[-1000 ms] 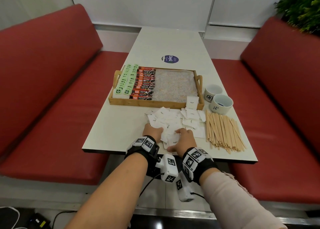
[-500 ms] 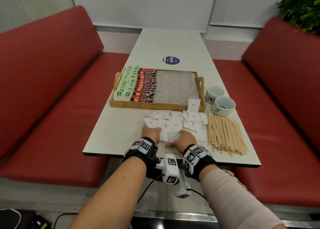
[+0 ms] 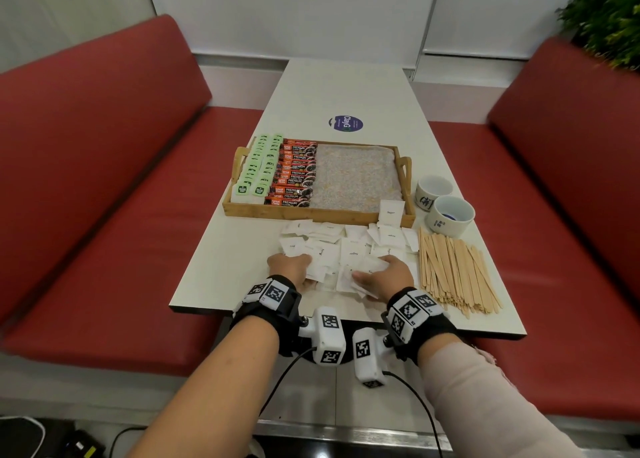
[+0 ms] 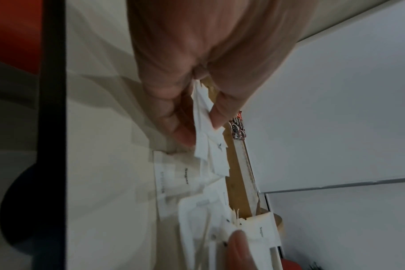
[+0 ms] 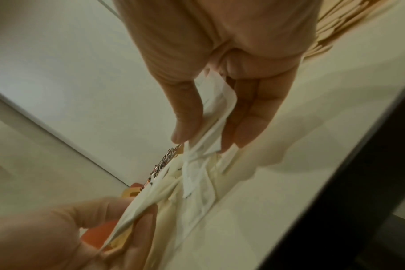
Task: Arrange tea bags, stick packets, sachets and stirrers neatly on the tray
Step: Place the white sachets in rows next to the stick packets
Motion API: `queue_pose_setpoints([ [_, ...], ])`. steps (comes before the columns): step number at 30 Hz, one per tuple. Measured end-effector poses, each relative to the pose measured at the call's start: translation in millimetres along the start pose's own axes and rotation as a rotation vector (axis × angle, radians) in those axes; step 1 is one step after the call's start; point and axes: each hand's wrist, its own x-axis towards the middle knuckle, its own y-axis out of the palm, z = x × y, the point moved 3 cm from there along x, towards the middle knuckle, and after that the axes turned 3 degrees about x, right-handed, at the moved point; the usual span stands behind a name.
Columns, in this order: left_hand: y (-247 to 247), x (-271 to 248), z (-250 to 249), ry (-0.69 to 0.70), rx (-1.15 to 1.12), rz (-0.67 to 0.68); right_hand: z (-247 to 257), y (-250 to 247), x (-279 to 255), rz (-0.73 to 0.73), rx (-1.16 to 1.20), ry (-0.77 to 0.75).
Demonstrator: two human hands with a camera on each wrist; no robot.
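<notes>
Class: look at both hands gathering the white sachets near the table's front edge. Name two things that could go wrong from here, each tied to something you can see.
1. The sachets lie in a loose overlapping pile close to the table edge; some could slide off as the left hand and right hand pull them together.
2. The stirrers sit right beside the right hand; a sideways sweep might scatter them.
</notes>
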Motion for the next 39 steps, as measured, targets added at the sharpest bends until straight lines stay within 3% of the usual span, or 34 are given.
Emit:
queue_pose_setpoints([
  [4, -3, -14, -1, -0.012, -0.004, 0.084, 5, -6, -1, -0.028, 0.238, 0.001],
  [9, -5, -22, -2, 0.07, 0.035, 0.154, 17, -2, -8, 0.025, 0.44, -0.035],
  [17, -15, -28, -15, 0.223, 0.097, 0.241, 31, 33, -12, 0.129, 0.449, 0.004],
  [22, -33, -14, -25, 0.274, 0.238, 0.162, 38, 49, -7, 0.113, 0.394, 0.013],
  [29, -41, 2, -58, 0.531, 0.656, 0.02, 47, 62, 7, 0.016, 0.355, -0.008],
  [34, -39, 11, -76, 0.647, 0.739, 0.054, 55, 70, 19, -0.017, 0.374, -0.056],
  [39, -41, 27, -86, 0.622, 0.705, 0.057, 68, 66, 15, 0.045, 0.552, -0.074],
])
